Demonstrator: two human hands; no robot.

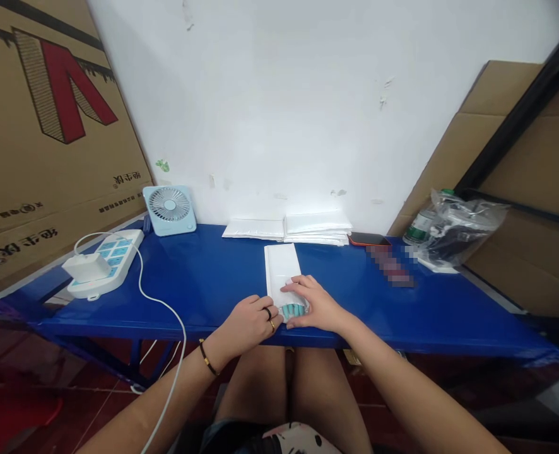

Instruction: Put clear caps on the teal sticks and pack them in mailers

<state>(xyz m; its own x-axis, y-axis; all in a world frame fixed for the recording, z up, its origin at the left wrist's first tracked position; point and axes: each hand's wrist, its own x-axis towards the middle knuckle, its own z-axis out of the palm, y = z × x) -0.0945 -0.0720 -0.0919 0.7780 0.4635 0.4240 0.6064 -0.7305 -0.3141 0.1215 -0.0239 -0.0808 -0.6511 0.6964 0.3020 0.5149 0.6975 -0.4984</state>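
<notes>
A white padded envelope (282, 268) lies on the blue table near its front edge, its long side pointing away from me. Several teal rounded pieces (293, 310) show at the envelope's near end, partly inside it. With closed fingers, my left hand (255, 320) pinches the envelope's near left corner. My right hand (320, 302) grips the near right side, its fingers lying over the envelope and its thumb beside the teal pieces. What clear wrapping surrounds these pieces, if any, is too small to tell.
Stacked white envelopes (317, 224) lie against the wall, beside a phone (369, 239). A light-blue fan (170, 210) and a power strip (118, 261) with a charger (88, 268) stand left; its white cable crosses my left arm. A bottle (420, 227) and plastic bag (459, 233) sit right.
</notes>
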